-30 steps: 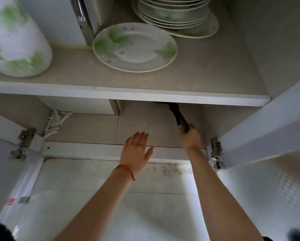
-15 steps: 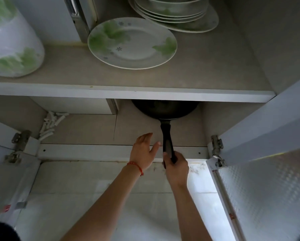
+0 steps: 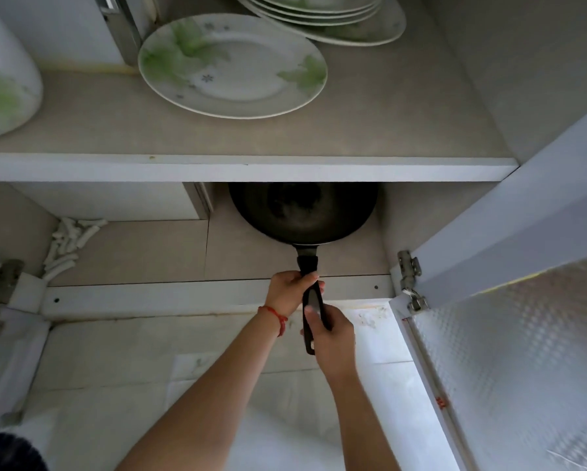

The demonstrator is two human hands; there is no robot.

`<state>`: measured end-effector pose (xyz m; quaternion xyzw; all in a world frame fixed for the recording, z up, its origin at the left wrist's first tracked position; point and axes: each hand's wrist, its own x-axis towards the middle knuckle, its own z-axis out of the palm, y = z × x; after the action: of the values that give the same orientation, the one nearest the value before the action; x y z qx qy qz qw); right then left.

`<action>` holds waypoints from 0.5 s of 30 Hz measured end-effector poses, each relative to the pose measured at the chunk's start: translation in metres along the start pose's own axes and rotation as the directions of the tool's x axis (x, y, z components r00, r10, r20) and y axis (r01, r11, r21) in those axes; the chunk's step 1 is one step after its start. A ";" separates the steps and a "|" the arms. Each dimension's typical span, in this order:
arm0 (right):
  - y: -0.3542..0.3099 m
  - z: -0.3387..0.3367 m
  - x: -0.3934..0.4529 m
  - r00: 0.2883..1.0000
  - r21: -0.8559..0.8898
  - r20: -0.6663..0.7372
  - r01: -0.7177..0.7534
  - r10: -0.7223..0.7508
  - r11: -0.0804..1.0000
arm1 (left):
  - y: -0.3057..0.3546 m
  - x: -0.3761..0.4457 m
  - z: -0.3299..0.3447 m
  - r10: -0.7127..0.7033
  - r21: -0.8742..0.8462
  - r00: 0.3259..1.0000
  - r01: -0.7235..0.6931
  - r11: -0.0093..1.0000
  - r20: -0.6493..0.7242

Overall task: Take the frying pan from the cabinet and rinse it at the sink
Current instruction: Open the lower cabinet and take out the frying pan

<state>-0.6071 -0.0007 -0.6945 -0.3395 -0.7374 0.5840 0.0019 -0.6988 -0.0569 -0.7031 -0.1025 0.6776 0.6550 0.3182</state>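
Pan (image 3: 302,212) dark, sitting in the lower compartment of the open cabinet (image 3: 455,96), its bowl partly hidden under the white front edge of the shelf (image 3: 244,168); far rim out of sight. Black handle (image 3: 312,300) sticks out past the cabinet's bottom lip toward the camera. Both hands on the handle: left hand (image 3: 290,292) wrapped around it near the pan, red cord (image 3: 275,317) at that wrist; right hand (image 3: 329,338) closed around the handle's end, thumb lying along its top. Whether the pan rests on the cabinet floor or is lifted, cannot tell. On the shelf: single plate (image 3: 232,64) with green leaf print, plate stack (image 3: 322,15) behind it, white vessel (image 3: 3,79) at far left. Door (image 3: 509,351) swung open at right, hinge (image 3: 409,280) showing.
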 end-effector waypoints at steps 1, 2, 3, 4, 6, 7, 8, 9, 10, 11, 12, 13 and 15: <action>-0.003 0.002 0.004 0.999 0.052 0.030 -0.013 0.011 0.999 | 0.001 0.001 0.000 -0.004 -0.001 1.000 0.004 1.000 0.001; -0.006 0.003 0.007 0.997 0.101 0.069 -0.029 0.022 0.994 | 0.002 0.002 -0.001 -0.005 0.005 1.000 0.005 1.000 0.003; -0.008 0.003 0.010 0.994 0.132 0.107 -0.041 0.027 0.990 | 0.002 0.003 -0.002 -0.002 0.001 1.000 0.002 1.000 0.007; -0.009 0.003 0.012 0.991 0.139 0.135 -0.043 0.024 0.989 | 0.002 0.003 -0.002 0.003 -0.013 1.000 -0.003 1.000 0.011; -0.009 0.001 0.014 0.989 0.133 0.148 -0.028 0.008 0.991 | 0.001 0.003 -0.002 0.009 -0.051 1.000 -0.009 0.999 0.011; -0.009 0.000 0.013 0.991 0.136 0.137 -0.021 0.002 0.991 | 0.000 0.002 -0.001 0.010 -0.068 1.000 -0.009 0.998 0.007; -0.011 -0.001 0.011 0.993 0.142 0.122 -0.016 -0.002 0.990 | 0.000 0.000 0.000 0.008 -0.085 1.000 -0.008 0.996 0.000; -0.013 -0.002 0.008 0.994 0.145 0.110 -0.012 -0.004 0.989 | 0.000 -0.003 0.001 0.001 -0.110 1.000 -0.002 0.994 -0.007; -0.016 -0.004 0.004 0.995 0.140 0.103 -0.011 -0.003 0.990 | 0.002 -0.006 0.002 -0.007 -0.141 1.000 0.005 0.990 -0.013; -0.020 -0.006 0.000 0.995 0.130 0.100 -0.017 0.003 0.991 | 0.003 -0.011 0.002 -0.020 -0.169 1.000 0.017 0.985 -0.016; -0.023 -0.008 -0.006 0.995 0.120 0.099 -0.027 0.015 0.992 | 0.005 -0.017 0.003 -0.040 -0.189 0.999 0.035 0.981 -0.021; -0.026 -0.010 -0.013 0.995 0.113 0.098 -0.040 0.029 0.993 | 0.006 -0.024 0.004 -0.061 -0.201 0.998 0.054 0.978 -0.027; -0.032 -0.017 -0.029 0.994 0.094 0.095 -0.069 0.060 0.993 | 0.007 -0.042 0.005 -0.101 -0.221 0.994 0.091 0.971 -0.036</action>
<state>-0.5940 -0.0040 -0.6500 -0.3354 -0.6961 0.6339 -0.0343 -0.6688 -0.0626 -0.6736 -0.1850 0.6027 0.7071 0.3203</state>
